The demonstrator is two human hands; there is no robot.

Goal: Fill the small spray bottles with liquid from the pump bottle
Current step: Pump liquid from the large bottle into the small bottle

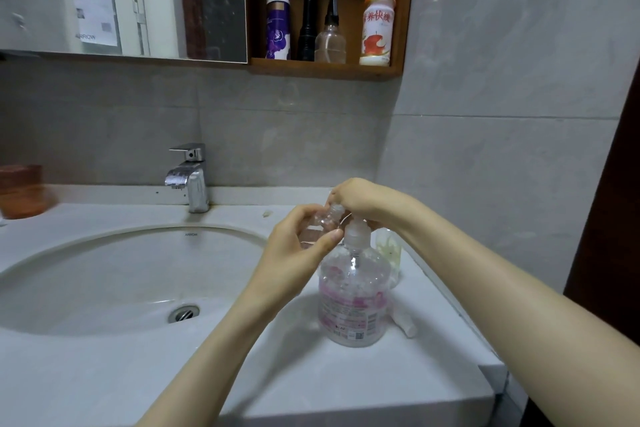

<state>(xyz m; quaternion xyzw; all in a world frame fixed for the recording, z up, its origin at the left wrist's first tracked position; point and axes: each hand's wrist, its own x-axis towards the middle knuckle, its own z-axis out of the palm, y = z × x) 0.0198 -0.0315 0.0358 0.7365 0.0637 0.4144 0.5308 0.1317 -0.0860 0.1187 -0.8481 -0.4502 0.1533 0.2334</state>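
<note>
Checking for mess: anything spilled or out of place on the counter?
No puddle shows. A small white tube lies on its side beside the pump bottle; a pale blob sits behind the left hand.

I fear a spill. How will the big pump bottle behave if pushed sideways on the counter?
The pump bottle seems well filled and broad-based, so probably heavy and hard to tip. On the smooth counter it would likely slide rather than topple. The right hand pressing its head should steady it.

Pump bottle (351,302) clear glossy plastic; faucet (189,177) polished chrome metal; shelf (325,71) wood, matt.
</note>
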